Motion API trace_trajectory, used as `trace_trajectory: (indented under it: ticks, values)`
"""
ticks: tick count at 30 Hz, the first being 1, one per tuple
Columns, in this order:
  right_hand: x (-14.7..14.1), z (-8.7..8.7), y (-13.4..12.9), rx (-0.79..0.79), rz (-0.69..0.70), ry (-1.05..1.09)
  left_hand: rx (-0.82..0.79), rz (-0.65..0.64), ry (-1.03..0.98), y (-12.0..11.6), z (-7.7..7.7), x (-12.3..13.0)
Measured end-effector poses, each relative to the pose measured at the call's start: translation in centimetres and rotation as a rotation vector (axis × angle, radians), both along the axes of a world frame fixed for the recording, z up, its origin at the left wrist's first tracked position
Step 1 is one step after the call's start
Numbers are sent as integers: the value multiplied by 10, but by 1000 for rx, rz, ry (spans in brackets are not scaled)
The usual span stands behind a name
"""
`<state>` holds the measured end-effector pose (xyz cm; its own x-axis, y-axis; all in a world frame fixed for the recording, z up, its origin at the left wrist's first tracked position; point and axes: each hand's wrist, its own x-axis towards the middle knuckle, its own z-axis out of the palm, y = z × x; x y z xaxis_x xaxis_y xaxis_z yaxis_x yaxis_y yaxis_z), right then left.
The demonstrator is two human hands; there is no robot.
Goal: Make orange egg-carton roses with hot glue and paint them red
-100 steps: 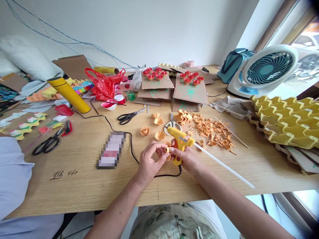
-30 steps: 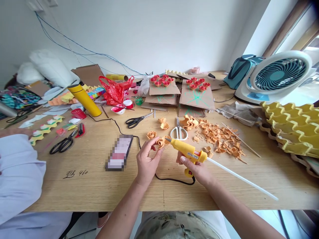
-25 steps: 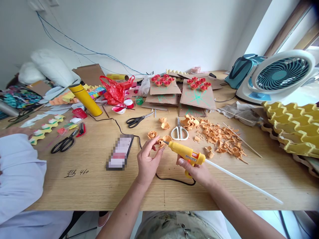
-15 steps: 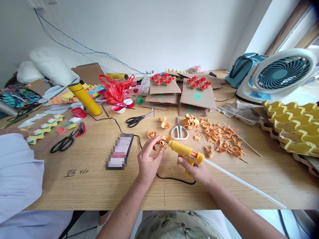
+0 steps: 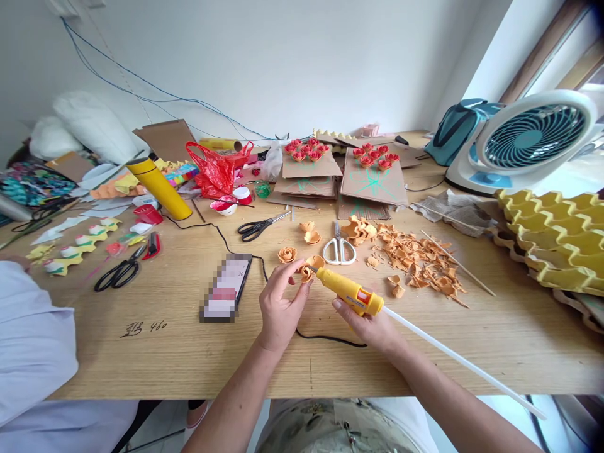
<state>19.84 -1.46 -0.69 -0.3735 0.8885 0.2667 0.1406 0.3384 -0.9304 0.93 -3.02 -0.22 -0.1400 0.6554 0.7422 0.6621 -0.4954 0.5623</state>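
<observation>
Between the thumb and fingers of my left hand (image 5: 282,306) is a small orange paper flower (image 5: 306,273) with curled petals. My right hand (image 5: 365,321) is wrapped round a yellow glue gun (image 5: 349,291), whose nozzle meets the flower's right side; whether glue is coming out is too small to see. A long white glue stick (image 5: 457,358) sticks out of the gun's back end. Just beyond my left fingers lies a finished-looking orange rose (image 5: 287,254), with loose petal cups (image 5: 312,237) behind it. White-handled scissors (image 5: 339,250) rest beyond the gun.
Orange scraps (image 5: 425,261) and a thin stick (image 5: 457,263) spread to the right, near yellow egg trays (image 5: 552,242) and a fan (image 5: 528,141). A phone (image 5: 226,287) and black scissors (image 5: 262,226) lie left. Red flowers (image 5: 309,150) stand on cardboard. A co-worker's sleeve (image 5: 35,340) is at far left.
The glue gun has tilted slightly, and its glue stick's back end sits lower and farther right. The co-worker's arm at the left has drawn back a little.
</observation>
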Motion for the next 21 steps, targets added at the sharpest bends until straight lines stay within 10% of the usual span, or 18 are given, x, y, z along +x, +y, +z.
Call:
trace_trajectory:
  ticks: [21]
  values:
    - [0,1,4,323,-35,-121,-122,-72,-216,1,-11,-2]
